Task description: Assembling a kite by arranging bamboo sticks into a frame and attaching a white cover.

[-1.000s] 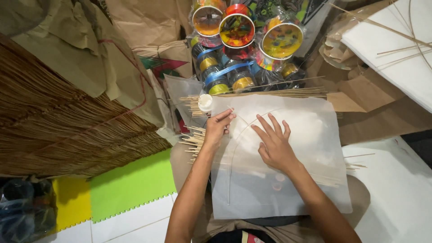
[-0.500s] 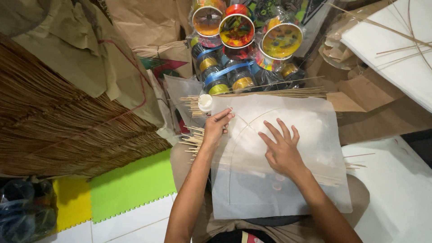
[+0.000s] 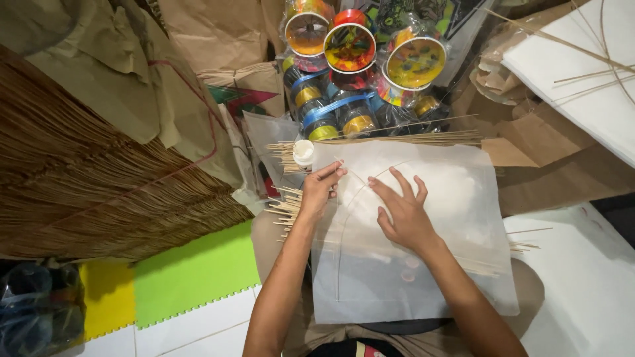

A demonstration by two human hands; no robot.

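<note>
White translucent paper sheet [image 3: 430,264], flat over thin bamboo sticks [image 3: 397,140]

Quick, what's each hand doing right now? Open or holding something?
Left hand: fingers bent, fingertips pressing on the white paper sheet; grips nothing.
Right hand: open, fingers spread, flat on the same sheet.

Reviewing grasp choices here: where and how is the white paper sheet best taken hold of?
Probably at the near right corner of the white paper sheet, pinched from the right edge. It lies flat with both the left hand and right hand on its far half, and thin sticks crowd the far edge.
</note>
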